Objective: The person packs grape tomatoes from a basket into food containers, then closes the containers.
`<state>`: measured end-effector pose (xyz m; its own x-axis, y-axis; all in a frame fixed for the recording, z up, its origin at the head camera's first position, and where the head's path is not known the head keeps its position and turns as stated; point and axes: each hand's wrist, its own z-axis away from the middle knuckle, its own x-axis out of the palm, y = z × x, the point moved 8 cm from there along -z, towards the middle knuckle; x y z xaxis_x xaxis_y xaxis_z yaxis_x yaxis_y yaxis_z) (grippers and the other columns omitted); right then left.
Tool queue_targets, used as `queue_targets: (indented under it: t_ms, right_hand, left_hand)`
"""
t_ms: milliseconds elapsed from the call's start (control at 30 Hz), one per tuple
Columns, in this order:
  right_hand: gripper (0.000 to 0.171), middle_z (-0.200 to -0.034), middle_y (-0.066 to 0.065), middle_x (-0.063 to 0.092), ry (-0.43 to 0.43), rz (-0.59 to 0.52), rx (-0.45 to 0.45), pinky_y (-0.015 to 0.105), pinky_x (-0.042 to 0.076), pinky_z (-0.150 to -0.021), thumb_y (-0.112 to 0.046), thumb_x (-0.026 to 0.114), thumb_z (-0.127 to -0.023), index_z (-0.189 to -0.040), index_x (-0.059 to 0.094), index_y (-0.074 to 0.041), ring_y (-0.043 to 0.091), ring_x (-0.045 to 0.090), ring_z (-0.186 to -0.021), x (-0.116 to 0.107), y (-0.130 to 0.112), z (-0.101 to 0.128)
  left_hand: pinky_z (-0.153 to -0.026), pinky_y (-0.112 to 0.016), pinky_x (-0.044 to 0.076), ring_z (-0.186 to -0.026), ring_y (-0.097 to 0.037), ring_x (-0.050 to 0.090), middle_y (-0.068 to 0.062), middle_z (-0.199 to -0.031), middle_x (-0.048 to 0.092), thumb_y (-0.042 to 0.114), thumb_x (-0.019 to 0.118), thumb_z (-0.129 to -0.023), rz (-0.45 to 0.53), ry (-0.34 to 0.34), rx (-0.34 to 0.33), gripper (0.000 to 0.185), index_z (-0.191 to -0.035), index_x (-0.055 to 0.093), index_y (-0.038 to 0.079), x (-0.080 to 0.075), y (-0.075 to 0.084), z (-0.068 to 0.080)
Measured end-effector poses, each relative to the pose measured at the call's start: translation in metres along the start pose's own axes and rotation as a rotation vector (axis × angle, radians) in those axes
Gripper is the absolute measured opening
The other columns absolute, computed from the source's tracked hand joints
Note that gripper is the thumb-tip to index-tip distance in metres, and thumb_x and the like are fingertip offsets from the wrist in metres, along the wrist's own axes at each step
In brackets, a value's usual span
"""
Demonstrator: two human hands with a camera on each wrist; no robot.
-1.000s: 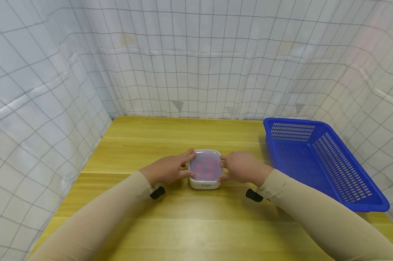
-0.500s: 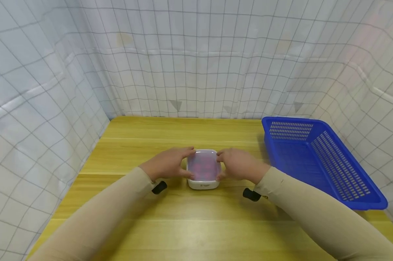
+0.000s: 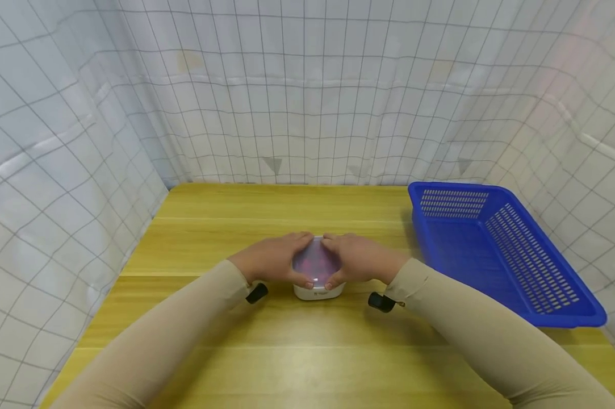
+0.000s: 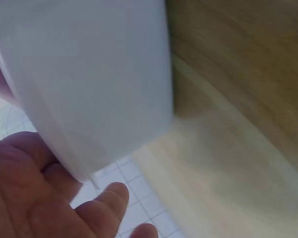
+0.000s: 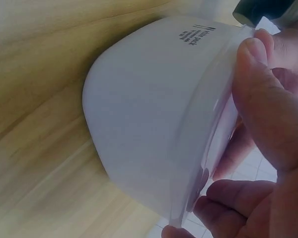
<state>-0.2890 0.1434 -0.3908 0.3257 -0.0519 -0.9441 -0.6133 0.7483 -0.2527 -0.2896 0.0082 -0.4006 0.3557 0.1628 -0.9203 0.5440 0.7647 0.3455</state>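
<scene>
A white square food container (image 3: 312,295) stands upright on the wooden table, covered by a translucent lid (image 3: 314,262). Something reddish-pink shows faintly through the lid. My left hand (image 3: 273,258) lies over the lid's left part, thumb at the near edge and fingers toward the far edge. From the other side, my right hand (image 3: 363,258) rests on the right part in the same way, and the two thumbs almost meet. In the right wrist view, small dark print marks the wall of the container (image 5: 139,99), and the thumb (image 5: 253,64) touches the lid's rim.
A blue plastic basket (image 3: 534,318) with slotted sides stands at the right of the wooden table (image 3: 307,358). White grid-patterned sheeting (image 3: 307,113) encloses the back and both sides. Each wrist carries a small black device (image 3: 381,302).
Both hands have moved inward from the container's left and right edges onto its lid, covering more of it. The container stays in about the same place.
</scene>
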Motion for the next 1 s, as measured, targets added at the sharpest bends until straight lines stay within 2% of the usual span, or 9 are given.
queue_targets:
  t_ms: [200,333,567,767,1000]
  right_hand:
    - [0.11,-0.169,0.017,0.038,0.003,0.005,0.021,0.049,0.042,-0.12,-0.058,0.085,-0.083,-0.163,0.035,-0.003,0.041,0.047,-0.148,-0.002,0.002,0.003]
    - [0.11,-0.168,0.019,0.037,0.016,0.017,0.003,0.05,0.042,-0.12,-0.063,0.081,-0.084,-0.163,0.034,-0.002,0.042,0.048,-0.147,0.0,0.003,0.004]
    - [0.099,-0.171,0.023,0.028,-0.001,-0.017,-0.032,0.049,0.038,-0.123,-0.052,0.076,-0.094,-0.163,0.032,0.002,0.04,0.045,-0.15,0.007,0.006,0.013]
    - [0.097,-0.171,0.026,0.025,-0.019,-0.027,-0.009,0.049,0.038,-0.123,-0.048,0.077,-0.095,-0.162,0.031,0.005,0.043,0.047,-0.148,0.006,0.006,0.018]
    - [0.096,-0.173,0.024,0.02,-0.063,-0.015,0.01,0.049,0.037,-0.124,-0.049,0.074,-0.097,-0.164,0.027,0.002,0.042,0.044,-0.15,0.007,0.007,0.021]
  left_hand:
    - [-0.124,-0.053,0.036,-0.158,-0.036,0.032,-0.012,-0.175,0.026,0.07,0.074,-0.086,-0.02,-0.019,0.007,0.116,-0.169,0.022,0.008,-0.001,0.005,-0.003]
    - [-0.125,-0.058,0.031,-0.159,-0.043,0.026,-0.013,-0.175,0.025,0.069,0.073,-0.087,-0.06,-0.029,-0.021,0.113,-0.168,0.024,0.009,-0.001,0.004,-0.003]
    - [-0.122,-0.059,0.036,-0.155,-0.043,0.037,-0.012,-0.171,0.034,0.074,0.072,-0.085,-0.175,0.004,-0.075,0.11,-0.166,0.033,0.01,-0.002,0.0,0.005]
    - [-0.124,-0.054,0.036,-0.157,-0.037,0.034,-0.01,-0.174,0.027,0.074,0.073,-0.085,-0.113,0.0,-0.098,0.111,-0.167,0.03,0.012,-0.002,-0.005,0.013]
    - [-0.125,-0.052,0.034,-0.157,-0.035,0.033,-0.008,-0.176,0.02,0.076,0.068,-0.087,-0.085,-0.004,-0.115,0.112,-0.169,0.023,0.013,0.004,-0.006,0.013]
